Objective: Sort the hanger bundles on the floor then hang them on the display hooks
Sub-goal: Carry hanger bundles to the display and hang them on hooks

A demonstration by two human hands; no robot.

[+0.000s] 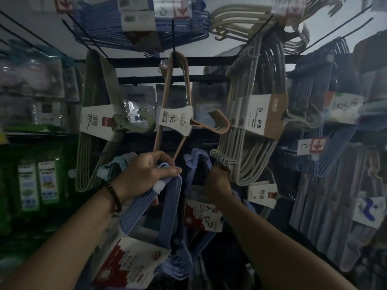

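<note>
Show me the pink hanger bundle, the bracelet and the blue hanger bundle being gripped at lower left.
pink hanger bundle (175, 118), head view, on its white label.
bracelet (114, 197), head view, on the beads across the wrist.
blue hanger bundle (142, 210), head view, on its stacked ribs.

light dim | wall (41, 26) pale | rack bar (136, 61) black | green packets (48, 185) left

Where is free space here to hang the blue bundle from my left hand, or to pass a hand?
The black hook above the pink hangers looks bare in front. A narrow gap lies between them and the grey bundle. Crowded: green bundle leftward, blue bundles at far right.
</note>
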